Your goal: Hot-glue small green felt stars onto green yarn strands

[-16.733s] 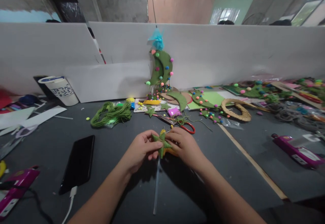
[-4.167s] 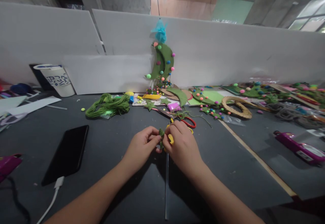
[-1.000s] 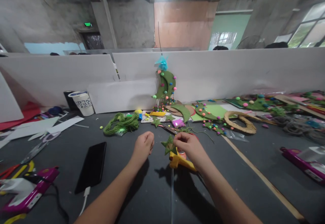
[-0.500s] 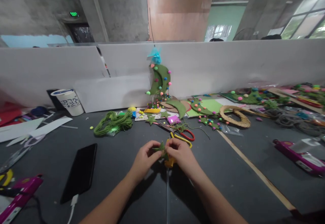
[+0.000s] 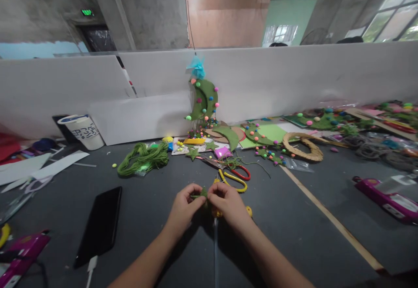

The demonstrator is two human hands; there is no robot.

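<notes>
At the middle of the table, my left hand (image 5: 186, 205) pinches a small green felt star (image 5: 204, 192) between thumb and fingers. My right hand (image 5: 228, 203) closes its fingertips on the star's right side; the fingers cover much of it. Under my right hand lies a yellow glue gun (image 5: 216, 212), partly hidden, with a clear glue stick (image 5: 216, 253) running from it toward me. Just beyond the hands are yellow-handled scissors (image 5: 240, 187) and red-handled scissors (image 5: 243, 174). Two more green stars (image 5: 192, 152) lie farther back.
A black phone (image 5: 99, 225) on a white cable lies left, below a green yarn bundle (image 5: 143, 158). A decorated green moon (image 5: 205, 98) stands against the white partition (image 5: 267, 79). Rightward are a straw-coloured ring (image 5: 303, 146) and a purple tool (image 5: 385, 199). A paper cup (image 5: 83, 131) stands back left.
Both hands have shifted slightly left and the star has turned in the fingers. More of the yellow glue gun shows right of my right hand. The view has tilted a little.
</notes>
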